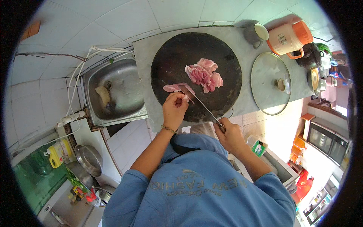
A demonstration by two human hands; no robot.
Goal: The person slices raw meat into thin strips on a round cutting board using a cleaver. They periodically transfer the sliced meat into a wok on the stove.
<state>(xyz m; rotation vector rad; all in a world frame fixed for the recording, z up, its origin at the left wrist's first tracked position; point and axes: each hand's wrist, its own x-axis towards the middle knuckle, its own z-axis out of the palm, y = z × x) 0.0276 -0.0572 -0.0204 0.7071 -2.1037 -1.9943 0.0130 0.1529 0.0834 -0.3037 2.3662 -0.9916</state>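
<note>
A round, dark chopping board (170, 61) lies on the grey counter before me. My right hand (231, 135) grips the handle of a kitchen knife (208, 110), whose blade slants up and left across the board. At the board's lower left, my left hand (175, 109) pinches the near edge of a raw meat piece (171, 88). The blade is against this piece, just right of my left fingers, and partly hides it. Beyond the knife, a pile of raw meat slices (204, 76) sits near the board's middle, apart from both hands.
A steel sink (124, 82) with a pale cloth-like item (103, 96) adjoins the counter's left. To the right are a glass lid (266, 85), a mug (261, 31) and an orange-and-white jug (286, 38). A tiled wall (181, 12) rises behind the board.
</note>
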